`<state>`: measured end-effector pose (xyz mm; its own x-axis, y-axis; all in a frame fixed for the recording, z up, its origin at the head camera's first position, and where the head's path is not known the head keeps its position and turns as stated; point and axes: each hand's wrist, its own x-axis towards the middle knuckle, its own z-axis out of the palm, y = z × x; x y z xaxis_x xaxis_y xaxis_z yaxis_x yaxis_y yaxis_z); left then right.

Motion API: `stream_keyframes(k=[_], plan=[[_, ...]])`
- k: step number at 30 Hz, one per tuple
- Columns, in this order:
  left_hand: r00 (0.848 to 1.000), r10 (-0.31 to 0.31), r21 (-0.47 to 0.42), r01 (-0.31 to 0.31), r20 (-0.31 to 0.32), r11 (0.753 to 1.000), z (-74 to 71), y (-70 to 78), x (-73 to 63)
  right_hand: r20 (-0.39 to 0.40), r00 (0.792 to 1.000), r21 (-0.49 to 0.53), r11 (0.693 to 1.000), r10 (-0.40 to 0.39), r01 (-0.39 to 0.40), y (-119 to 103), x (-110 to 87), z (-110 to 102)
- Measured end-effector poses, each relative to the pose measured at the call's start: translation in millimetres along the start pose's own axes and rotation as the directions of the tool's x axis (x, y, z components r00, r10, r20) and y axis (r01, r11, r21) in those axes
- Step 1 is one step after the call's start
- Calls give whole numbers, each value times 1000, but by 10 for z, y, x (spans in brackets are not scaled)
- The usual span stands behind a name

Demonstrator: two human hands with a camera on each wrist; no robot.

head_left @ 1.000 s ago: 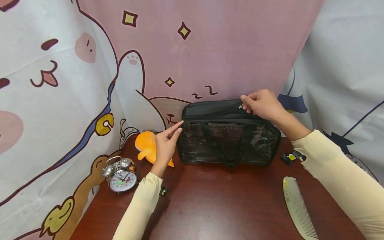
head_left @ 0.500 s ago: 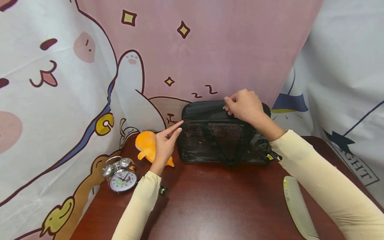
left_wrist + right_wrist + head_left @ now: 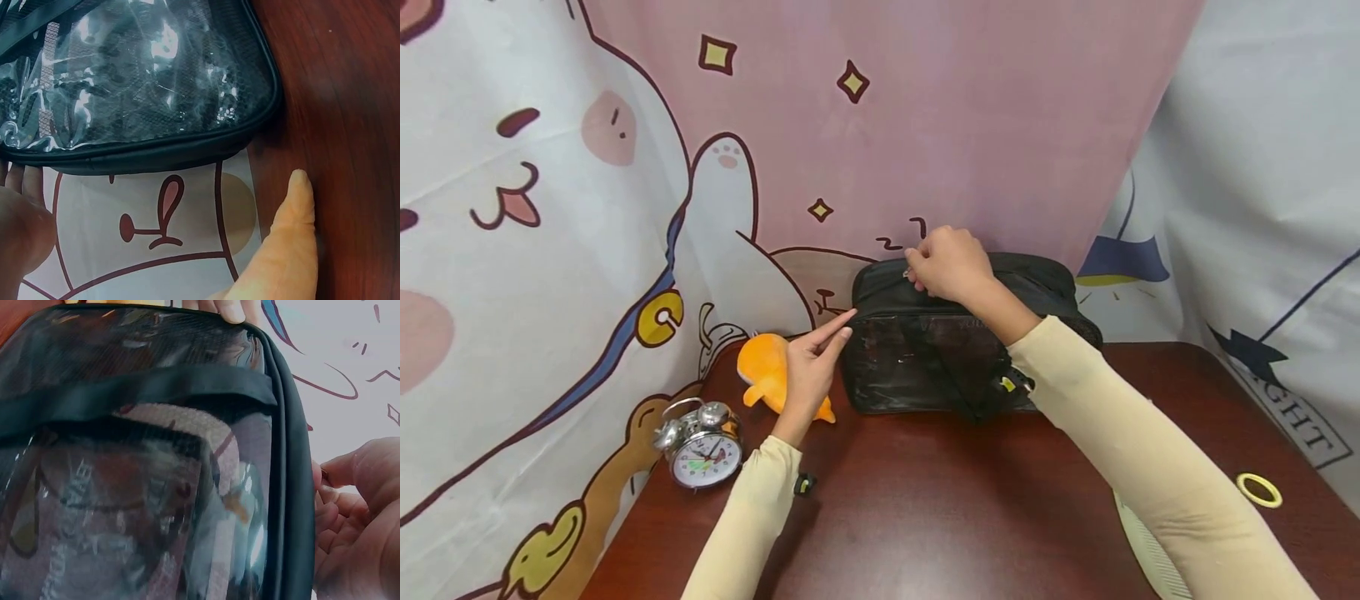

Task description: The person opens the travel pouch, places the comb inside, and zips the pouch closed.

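The pull [image 3: 906,273] is pinched by the right hand [image 3: 951,263]; the bag [image 3: 887,371], its long axis nine-to-three, is touched toward eight o'clock by straight fingers of the left hand [image 3: 808,373].

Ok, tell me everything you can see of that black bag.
The black bag stands upright on the table, before the patterned backdrop. Its front is a clear, shiny, plastic-looking panel with black trim and a dark strap handle. The right hand pinches the zipper pull on top; the left hand touches an upper corner.
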<state>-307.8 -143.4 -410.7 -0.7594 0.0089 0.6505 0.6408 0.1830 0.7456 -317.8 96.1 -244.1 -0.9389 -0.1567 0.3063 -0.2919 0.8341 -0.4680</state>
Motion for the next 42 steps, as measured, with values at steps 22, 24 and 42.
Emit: stream_keyframes(k=[22, 24, 42], plan=[[999, 27, -21, -28, -34, 999, 40, -8, -40, 60, 997, -1, 998, -57, 57, -326, 161, 548], [999, 27, -19, -27, -36, 999, 35, -5, -48, 85, 994, 0, 997, -72, 73, -325, 144, 561], [994, 109, 154, -106, -16, 982, -22, 162, -15, -104, 965, 209, 943, -241, 258, -247, -206, 456]])
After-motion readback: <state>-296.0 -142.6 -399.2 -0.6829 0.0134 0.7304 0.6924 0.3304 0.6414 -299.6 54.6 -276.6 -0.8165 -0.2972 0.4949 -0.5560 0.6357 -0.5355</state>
